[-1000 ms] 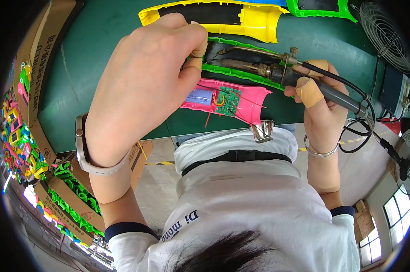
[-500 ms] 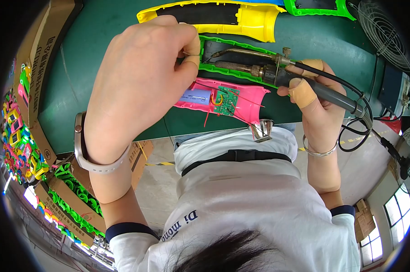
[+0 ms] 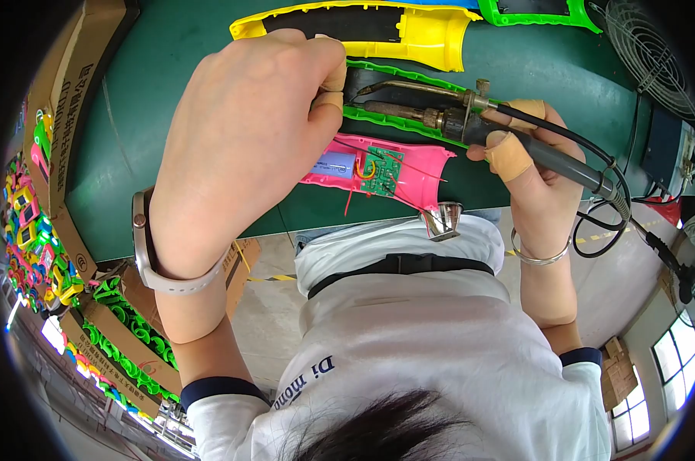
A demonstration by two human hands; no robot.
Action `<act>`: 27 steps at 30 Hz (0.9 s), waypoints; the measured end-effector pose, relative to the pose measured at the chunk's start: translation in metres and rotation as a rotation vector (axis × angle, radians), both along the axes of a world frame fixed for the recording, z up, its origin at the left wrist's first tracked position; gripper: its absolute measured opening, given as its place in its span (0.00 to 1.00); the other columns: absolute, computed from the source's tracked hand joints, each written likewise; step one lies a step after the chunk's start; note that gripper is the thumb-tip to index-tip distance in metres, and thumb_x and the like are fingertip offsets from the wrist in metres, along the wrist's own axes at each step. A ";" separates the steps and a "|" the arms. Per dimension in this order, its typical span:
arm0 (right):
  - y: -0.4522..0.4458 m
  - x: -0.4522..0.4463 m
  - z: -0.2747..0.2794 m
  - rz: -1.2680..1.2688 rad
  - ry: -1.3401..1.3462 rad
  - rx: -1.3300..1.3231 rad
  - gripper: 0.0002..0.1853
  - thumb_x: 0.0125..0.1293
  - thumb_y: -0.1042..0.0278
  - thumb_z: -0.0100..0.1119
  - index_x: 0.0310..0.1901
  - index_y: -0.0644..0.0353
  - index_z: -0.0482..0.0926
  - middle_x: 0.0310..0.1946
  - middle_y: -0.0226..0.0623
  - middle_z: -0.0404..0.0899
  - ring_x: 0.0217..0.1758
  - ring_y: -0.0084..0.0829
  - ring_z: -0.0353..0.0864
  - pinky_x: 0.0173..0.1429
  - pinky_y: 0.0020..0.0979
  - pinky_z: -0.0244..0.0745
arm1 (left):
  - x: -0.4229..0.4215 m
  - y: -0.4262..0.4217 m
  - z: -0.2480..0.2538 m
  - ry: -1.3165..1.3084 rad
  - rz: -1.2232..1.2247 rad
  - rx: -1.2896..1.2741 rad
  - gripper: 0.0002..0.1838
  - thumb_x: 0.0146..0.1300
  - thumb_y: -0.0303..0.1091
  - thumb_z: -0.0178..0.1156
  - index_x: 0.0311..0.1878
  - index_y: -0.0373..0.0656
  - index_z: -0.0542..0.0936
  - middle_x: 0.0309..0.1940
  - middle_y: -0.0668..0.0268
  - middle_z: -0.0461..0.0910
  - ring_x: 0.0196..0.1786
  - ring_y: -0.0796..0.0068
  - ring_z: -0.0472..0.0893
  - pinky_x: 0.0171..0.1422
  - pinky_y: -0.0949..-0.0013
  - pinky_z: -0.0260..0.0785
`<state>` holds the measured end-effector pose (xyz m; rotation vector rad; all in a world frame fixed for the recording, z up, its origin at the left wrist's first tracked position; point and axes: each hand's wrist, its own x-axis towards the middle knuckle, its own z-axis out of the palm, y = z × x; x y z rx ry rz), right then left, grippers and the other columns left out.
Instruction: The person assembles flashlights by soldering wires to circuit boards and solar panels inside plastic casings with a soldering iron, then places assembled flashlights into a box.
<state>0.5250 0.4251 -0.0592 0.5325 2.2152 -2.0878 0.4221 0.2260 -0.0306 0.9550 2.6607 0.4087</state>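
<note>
In my right hand (image 3: 543, 173) is a soldering iron (image 3: 547, 154) with a thin metal feed tube clamped along it; thumb and fingers are wrapped round its grey handle. Its tip points left over a green plastic shell (image 3: 409, 73) with a dark panel. My left hand (image 3: 255, 131) is closed in a pinch at the shell's left end, close to the iron's tip; what lies between its fingertips is hidden. Below the wrist of the iron lies a pink shell (image 3: 428, 165) holding a purple battery cell (image 3: 334, 164), a green circuit board (image 3: 383, 170) and loose wires. A shiny metal cup (image 3: 443, 221) sits at its right end.
A yellow shell (image 3: 440, 42) and another green shell (image 3: 547, 15) lie at the back of the green table (image 3: 132, 154). A wire fan guard (image 3: 647, 58) and a dark box (image 3: 670, 150) stand right. Cardboard boxes (image 3: 71, 115) line the left edge.
My left hand has shifted slightly right, still pinched. The right hand and the soldering iron have barely moved, with the tip a touch further right.
</note>
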 end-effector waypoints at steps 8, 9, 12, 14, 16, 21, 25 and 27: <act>-0.001 0.001 0.000 0.002 -0.008 -0.006 0.12 0.49 0.73 0.63 0.36 0.70 0.79 0.34 0.33 0.75 0.35 0.21 0.74 0.41 0.19 0.68 | 0.001 -0.001 -0.002 -0.003 0.001 0.023 0.04 0.46 0.22 0.56 0.26 0.36 0.71 0.21 0.61 0.72 0.23 0.67 0.74 0.29 0.70 0.65; -0.002 0.000 0.000 0.001 -0.006 0.004 0.12 0.49 0.73 0.63 0.36 0.70 0.79 0.34 0.33 0.76 0.35 0.22 0.74 0.41 0.19 0.68 | 0.001 -0.002 -0.002 -0.004 0.002 0.026 0.04 0.46 0.22 0.56 0.26 0.36 0.71 0.21 0.61 0.72 0.24 0.67 0.74 0.29 0.70 0.66; -0.002 0.000 0.000 0.006 -0.012 0.028 0.12 0.49 0.73 0.63 0.36 0.71 0.79 0.33 0.33 0.76 0.36 0.22 0.74 0.42 0.20 0.68 | 0.001 -0.001 -0.001 -0.001 0.008 0.021 0.04 0.46 0.22 0.56 0.26 0.36 0.71 0.21 0.61 0.72 0.24 0.67 0.74 0.29 0.70 0.66; -0.002 0.000 -0.001 0.002 -0.004 0.023 0.12 0.49 0.73 0.63 0.36 0.70 0.79 0.33 0.33 0.75 0.35 0.22 0.74 0.41 0.20 0.68 | 0.002 -0.001 -0.001 0.002 0.008 0.018 0.04 0.46 0.22 0.56 0.26 0.36 0.71 0.21 0.61 0.72 0.24 0.67 0.75 0.29 0.70 0.66; -0.002 0.001 -0.001 -0.003 -0.015 -0.011 0.12 0.50 0.73 0.63 0.36 0.70 0.79 0.33 0.33 0.75 0.35 0.21 0.74 0.41 0.19 0.68 | 0.002 -0.001 0.000 0.004 0.007 0.016 0.04 0.46 0.22 0.56 0.26 0.37 0.71 0.21 0.61 0.72 0.24 0.67 0.75 0.29 0.70 0.66; 0.000 0.001 0.002 0.007 -0.037 -0.037 0.12 0.50 0.73 0.63 0.36 0.70 0.79 0.33 0.32 0.75 0.35 0.20 0.74 0.40 0.19 0.68 | 0.002 -0.001 -0.001 0.000 0.011 0.024 0.03 0.46 0.23 0.56 0.26 0.37 0.72 0.22 0.61 0.72 0.24 0.67 0.75 0.29 0.70 0.66; 0.000 0.001 -0.002 0.023 0.004 0.008 0.11 0.50 0.74 0.63 0.36 0.70 0.79 0.33 0.32 0.75 0.35 0.20 0.74 0.40 0.19 0.68 | 0.003 -0.001 -0.001 0.000 0.016 0.018 0.03 0.46 0.23 0.56 0.26 0.37 0.72 0.22 0.61 0.72 0.24 0.67 0.75 0.29 0.70 0.66; -0.002 0.001 -0.002 0.009 0.001 0.009 0.11 0.50 0.73 0.63 0.36 0.69 0.80 0.33 0.33 0.75 0.35 0.20 0.73 0.40 0.18 0.67 | 0.003 -0.001 -0.001 -0.002 0.014 0.019 0.03 0.46 0.23 0.56 0.26 0.37 0.72 0.22 0.61 0.72 0.24 0.67 0.75 0.29 0.70 0.66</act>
